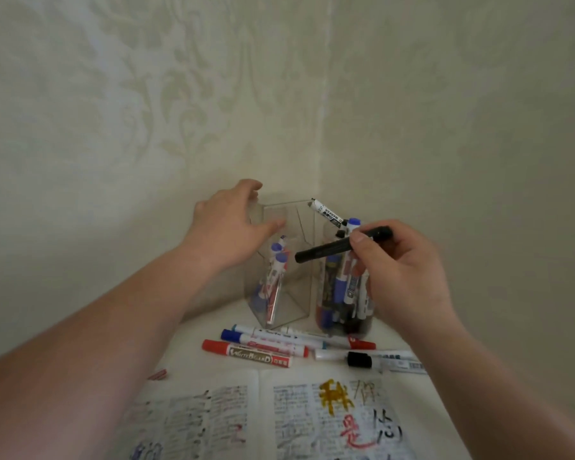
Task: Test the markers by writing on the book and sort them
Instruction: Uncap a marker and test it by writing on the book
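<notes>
The black marker [332, 248] sits just right of the frame's centre. Its long axis is close to level, the left end dipping toward lower left and the right end rising toward upper right; which end is the tip cannot be told. The right hand [402, 273] pinches the marker's right end between thumb and curled fingers, so the barrel sticks out leftward in front of a round clear jar [362, 327] packed with upright markers. The left end points toward the left hand [228, 227], which is apart from it and grips the upper left rim of a clear square box [299, 293] holding a few blue-capped markers. Below, loose markers, among them a red marker [246, 352], lie beside the open book [213, 419] at the bottom.
</notes>
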### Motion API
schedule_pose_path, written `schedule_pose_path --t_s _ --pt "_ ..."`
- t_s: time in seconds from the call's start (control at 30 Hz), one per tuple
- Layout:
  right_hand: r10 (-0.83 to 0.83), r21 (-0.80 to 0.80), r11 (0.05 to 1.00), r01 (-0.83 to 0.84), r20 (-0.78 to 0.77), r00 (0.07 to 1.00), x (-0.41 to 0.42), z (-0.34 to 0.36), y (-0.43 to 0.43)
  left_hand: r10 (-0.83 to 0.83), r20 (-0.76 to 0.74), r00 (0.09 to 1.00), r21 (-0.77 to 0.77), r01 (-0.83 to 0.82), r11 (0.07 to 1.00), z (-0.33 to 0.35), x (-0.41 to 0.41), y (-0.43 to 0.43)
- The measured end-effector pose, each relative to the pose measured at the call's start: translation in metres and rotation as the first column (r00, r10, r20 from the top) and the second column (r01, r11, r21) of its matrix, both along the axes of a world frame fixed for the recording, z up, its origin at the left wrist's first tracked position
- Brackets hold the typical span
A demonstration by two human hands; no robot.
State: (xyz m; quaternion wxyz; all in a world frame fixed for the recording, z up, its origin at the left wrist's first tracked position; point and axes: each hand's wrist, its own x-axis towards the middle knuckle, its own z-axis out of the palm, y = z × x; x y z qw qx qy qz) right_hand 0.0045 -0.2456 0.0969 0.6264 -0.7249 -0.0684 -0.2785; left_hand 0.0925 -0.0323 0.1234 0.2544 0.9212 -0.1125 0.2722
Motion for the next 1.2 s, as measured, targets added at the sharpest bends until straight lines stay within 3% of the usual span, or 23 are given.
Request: schedule_pose_path --t_s 0.17,0.33,0.47,0.67,0.8,0.93,1.07,1.2 --pt "-0.035 -0.029 0.999 0.037 0.054 0.998 0.005 0.011 0.007 0.035 -0.035 0.999 -0.111 -0.039 0.993 0.024 0.001 -0.003" --pt "-0.058 -0.216 0.975 0.058 0.009 0.998 0.024 0.021 0.021 -0.003 -0.051 0.999 -0.240 -0.009 0.971 0.033 0.008 -0.007" --pt "-0.089 -0.358 0.932 0.061 -0.063 0.994 0.037 0.023 0.030 -0.016 -0.037 0.999 -0.233 0.007 0.972 0.028 0.005 -0.008" --pt "-0.100 -0.379 0.922 0.080 -0.034 0.994 0.025 0.017 0.024 -0.036 0.007 0.999 -0.149 0.037 0.988 0.008 -0.005 -0.007" --pt "-0.040 -0.482 0.876 -0.020 -0.113 0.993 0.007 -0.003 0.010 -0.056 0.043 0.997 -0.067 0.059 0.996 -0.008 -0.006 -0.010" --pt "-0.040 -0.679 0.724 -0.126 -0.223 0.974 -0.001 -0.033 -0.011 -0.065 0.099 0.993 -0.030 0.068 0.997 -0.020 -0.014 -0.006" --pt "-0.080 -0.797 0.594 -0.113 -0.198 0.977 0.000 -0.064 -0.020 -0.162 0.283 0.945 -0.055 0.184 0.981 -0.041 -0.057 -0.001" --pt "-0.081 -0.901 0.399 -0.171 -0.221 0.972 0.002 -0.074 -0.017 -0.360 0.011 0.933 0.202 0.350 0.914 -0.080 -0.081 0.008"
